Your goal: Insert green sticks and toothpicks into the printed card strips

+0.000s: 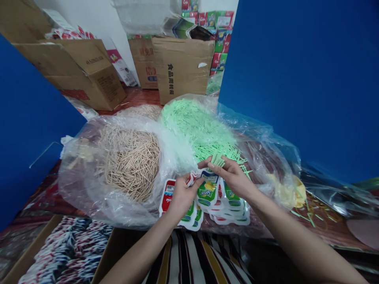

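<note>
My left hand (pixel 185 195) is closed on a small printed pouch (pixel 208 190), green on its front with lemons and white edges. Between the fingers of my right hand (pixel 232 173) is a small bundle of short green sticks (pixel 217 159), held just above the top of that pouch. More flat pouches, red cola ones (pixel 166 197) and green ones (pixel 232 197), lie in overlapping piles under and beside my hands. Just beyond my right hand, a large heap of green sticks (pixel 198 122) spreads out of a clear plastic bag.
Tan sticks (pixel 133 165) fill another clear plastic bag (pixel 79 169) at left. A carton (pixel 108 244) at lower left holds packed pouches. Cardboard boxes (pixel 183 67) stand at the back, between blue panels (pixel 296 79). Rubber bands (pixel 325 209) lie at right.
</note>
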### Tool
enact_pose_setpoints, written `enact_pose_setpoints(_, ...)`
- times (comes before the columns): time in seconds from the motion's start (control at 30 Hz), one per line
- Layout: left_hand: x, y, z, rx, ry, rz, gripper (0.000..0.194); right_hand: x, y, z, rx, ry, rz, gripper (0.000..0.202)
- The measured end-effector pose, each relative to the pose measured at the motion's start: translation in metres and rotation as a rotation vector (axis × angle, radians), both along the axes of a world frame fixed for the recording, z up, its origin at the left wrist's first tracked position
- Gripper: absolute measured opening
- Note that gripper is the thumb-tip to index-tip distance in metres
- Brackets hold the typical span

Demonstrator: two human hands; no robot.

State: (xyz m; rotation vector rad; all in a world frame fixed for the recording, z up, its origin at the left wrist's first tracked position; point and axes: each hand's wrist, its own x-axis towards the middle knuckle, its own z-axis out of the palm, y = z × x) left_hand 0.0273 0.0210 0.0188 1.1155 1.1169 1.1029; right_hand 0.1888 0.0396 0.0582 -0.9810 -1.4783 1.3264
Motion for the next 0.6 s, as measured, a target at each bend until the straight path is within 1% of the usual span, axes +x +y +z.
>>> enact_pose_setpoints(0.07, -0.0011, 0.0000, 0.0001, 0.008, 0.018, -0.008, 0.026, -0.0006, 0.0011, -0.0006, -0.017, 0.056, -0.012, 0.023)
enact_pose_setpoints(0.2, -0.0023, 0.0002, 0.0001, 0.020, 0.027, -0.042, 0.031, -0.0013, 0.0021, 0.0018, -0.025, 0.118, -0.008, 0.035)
enact_pose_setpoints(0.3, -0.0026, 0.0006, 0.0003, 0.012, 0.004, -0.044, 0.033, -0.0008, 0.0018, 0.0031, 0.006, 0.074, -0.010, 0.039)
enact_pose_setpoints(0.43, -0.0040, 0.0017, 0.0014, -0.012, -0.009, -0.048, 0.032, 0.0013, 0.0003, 0.0034, 0.096, 0.030, -0.003, 0.034)
enact_pose_setpoints(0.5, -0.0054, 0.0025, 0.0025, -0.035, 0.000, -0.057, 0.032, 0.0033, -0.0003, 0.0043, 0.164, -0.058, 0.004, 0.028)
enact_pose_setpoints(0.6, -0.0076, 0.0034, 0.0049, -0.062, 0.027, -0.068, 0.031, 0.0074, -0.0010, 0.0069, 0.286, -0.294, 0.035, 0.025)
